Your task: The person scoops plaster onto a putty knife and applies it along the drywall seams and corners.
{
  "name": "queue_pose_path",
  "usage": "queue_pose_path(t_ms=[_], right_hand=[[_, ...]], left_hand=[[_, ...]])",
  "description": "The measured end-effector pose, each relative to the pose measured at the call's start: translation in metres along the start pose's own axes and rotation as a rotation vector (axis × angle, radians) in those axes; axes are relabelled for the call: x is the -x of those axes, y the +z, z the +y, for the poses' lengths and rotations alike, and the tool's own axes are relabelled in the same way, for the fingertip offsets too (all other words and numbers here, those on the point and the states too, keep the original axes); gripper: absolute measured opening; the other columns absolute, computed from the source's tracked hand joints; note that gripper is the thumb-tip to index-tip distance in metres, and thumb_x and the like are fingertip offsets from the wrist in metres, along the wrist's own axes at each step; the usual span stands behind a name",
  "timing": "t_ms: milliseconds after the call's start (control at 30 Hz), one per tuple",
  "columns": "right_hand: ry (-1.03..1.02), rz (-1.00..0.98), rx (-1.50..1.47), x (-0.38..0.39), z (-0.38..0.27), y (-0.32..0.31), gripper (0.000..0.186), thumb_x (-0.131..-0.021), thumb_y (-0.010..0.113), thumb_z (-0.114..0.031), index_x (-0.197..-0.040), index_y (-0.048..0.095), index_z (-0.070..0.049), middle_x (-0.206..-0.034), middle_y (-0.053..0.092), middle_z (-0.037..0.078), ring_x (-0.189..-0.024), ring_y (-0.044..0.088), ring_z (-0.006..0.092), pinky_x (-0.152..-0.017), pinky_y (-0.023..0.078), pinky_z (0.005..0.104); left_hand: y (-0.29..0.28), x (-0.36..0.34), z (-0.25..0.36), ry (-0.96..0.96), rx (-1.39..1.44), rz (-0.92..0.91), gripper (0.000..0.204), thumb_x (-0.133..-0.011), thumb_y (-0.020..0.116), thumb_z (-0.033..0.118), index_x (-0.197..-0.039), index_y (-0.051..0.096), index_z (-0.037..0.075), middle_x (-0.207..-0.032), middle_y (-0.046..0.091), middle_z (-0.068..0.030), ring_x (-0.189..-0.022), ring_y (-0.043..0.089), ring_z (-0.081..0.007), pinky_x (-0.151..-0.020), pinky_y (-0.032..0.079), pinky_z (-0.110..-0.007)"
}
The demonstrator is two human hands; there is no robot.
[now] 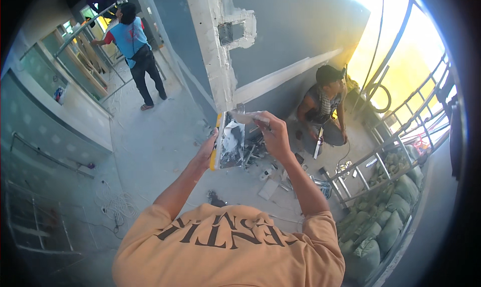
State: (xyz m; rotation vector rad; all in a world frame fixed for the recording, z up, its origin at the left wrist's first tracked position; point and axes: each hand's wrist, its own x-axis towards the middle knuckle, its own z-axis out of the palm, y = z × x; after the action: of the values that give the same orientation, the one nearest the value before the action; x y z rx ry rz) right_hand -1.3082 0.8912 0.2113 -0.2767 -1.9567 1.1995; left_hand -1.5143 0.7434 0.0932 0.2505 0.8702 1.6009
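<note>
My left hand (207, 149) is closed round the yellow-edged side of a wide metal filling blade (232, 154), held in front of my chest. White filler is smeared across its shiny face. In my right hand (274, 136) the fingers pinch the pale handle of a putty knife (244, 117). The putty knife lies over the top end of the wide blade and seems to touch it. Just beyond both tools stands a wall corner (213, 51) coated with rough white filler. A square box opening (231, 32) in the grey wall has filler around it.
At right a person (325, 106) crouches by the wall, holding a metal strip. Another person (134, 51) stands at far left beside scaffolding. A ladder (383, 169) leans above stacked sacks (391, 227) at right. Offcuts (270, 187) and coiled cable (117, 207) litter the floor.
</note>
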Motion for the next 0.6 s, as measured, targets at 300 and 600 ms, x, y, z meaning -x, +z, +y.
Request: queue_pose_path(t_ms=[300,600], right_hand=[[-0.618,-0.063,0.411,0.008,0.043,0.055,0.039,-0.076,0.065,0.001,-0.114,0.073,-0.006,-0.123,0.066,0.014,-0.123,0.06,0.0316,-0.109,0.045,0.0506],[-0.635,-0.125,0.414,0.011,0.085,0.036,0.042,-0.076,0.06,0.005,-0.116,0.071,-0.005,-0.126,0.065,0.015,-0.124,0.059,0.0327,-0.109,0.045,0.0519]], left_hand=[[0.007,0.019,0.051,-0.014,0.073,-0.082,0.051,-0.108,0.037,0.041,-0.143,0.042,0.004,-0.133,0.059,-0.0143,-0.114,0.064,-0.0232,-0.098,0.055,-0.04],[-0.001,0.041,0.042,0.099,-0.137,0.081,0.05,-0.108,0.04,0.04,-0.141,0.045,0.003,-0.126,0.063,-0.0132,-0.109,0.066,-0.0203,-0.094,0.055,-0.037]])
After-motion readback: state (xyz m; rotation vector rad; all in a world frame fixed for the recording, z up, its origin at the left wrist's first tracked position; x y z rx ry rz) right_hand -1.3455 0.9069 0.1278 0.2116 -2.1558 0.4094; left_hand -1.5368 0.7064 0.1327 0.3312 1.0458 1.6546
